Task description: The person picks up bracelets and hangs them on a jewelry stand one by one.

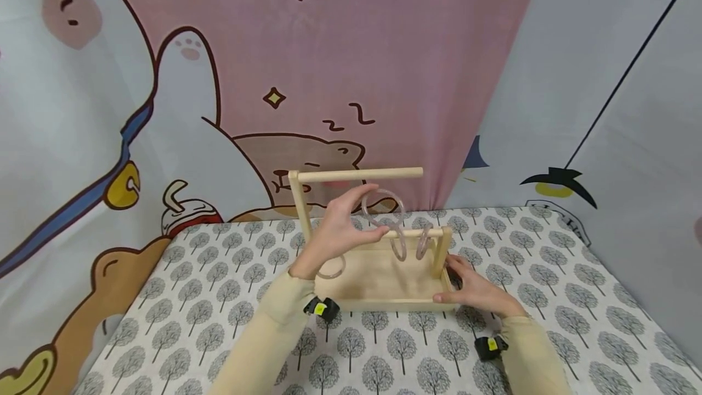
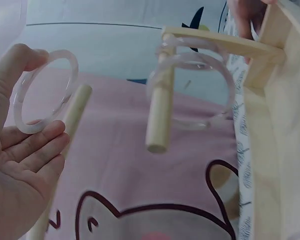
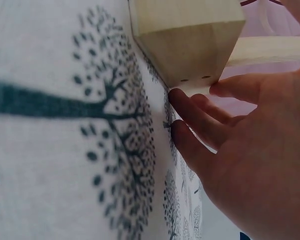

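My left hand [image 1: 341, 227] pinches a clear pinkish bangle [image 2: 72, 65] between thumb and fingers. That bangle is held up near the free end of the stand's lower bar [image 2: 159, 115], apart from it in the left wrist view. Two similar bangles [image 2: 189, 61] hang on this bar, close to its post. Another bangle [image 1: 333, 276] is at the tray's left side, partly behind my left wrist. Fingers of my right hand [image 1: 477, 290] touch the right end of the wooden stand [image 1: 384, 306], the thumb lying at its front corner.
A longer upper bar [image 1: 362, 174] rises on the stand's left post, its right end free. The stand sits on a tree-print tablecloth [image 1: 241, 297]. Behind the table hangs a pink and white cartoon curtain [image 1: 411, 47].
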